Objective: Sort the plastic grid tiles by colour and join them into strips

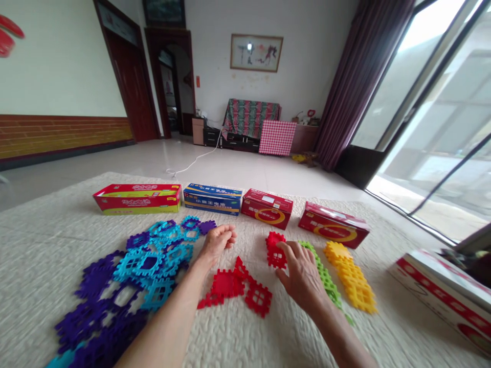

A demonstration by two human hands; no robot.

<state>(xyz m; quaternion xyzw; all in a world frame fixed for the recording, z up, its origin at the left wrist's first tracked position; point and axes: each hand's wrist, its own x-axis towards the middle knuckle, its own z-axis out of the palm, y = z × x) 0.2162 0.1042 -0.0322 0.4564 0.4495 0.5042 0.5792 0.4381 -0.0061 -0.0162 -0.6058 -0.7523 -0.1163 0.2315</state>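
Inspection finding: your right hand (301, 273) is at 12 to 1 o'clock, fingers spread, grip released, fingertips on a red block (275, 258) with the thumb just beside it. For a secure hold, the thumb would need to bear on the block's opposite edge. Your left hand (217, 243) is at 11 o'clock, loosely curled, apparently released and empty, near blue blocks (149, 266).

On the mat (215, 347), purple blocks (95, 327) lie at 10 o'clock, more red blocks (226, 283) between your hands, and green blocks (326, 278) and yellow blocks (351, 278) at 1 o'clock.

Containers: three red boxes (266, 208) and a blue box (213, 199) stand in a row at 11 to 1 o'clock; a white-and-red box (441, 296) lies at 3 o'clock. Contents of all are hidden.
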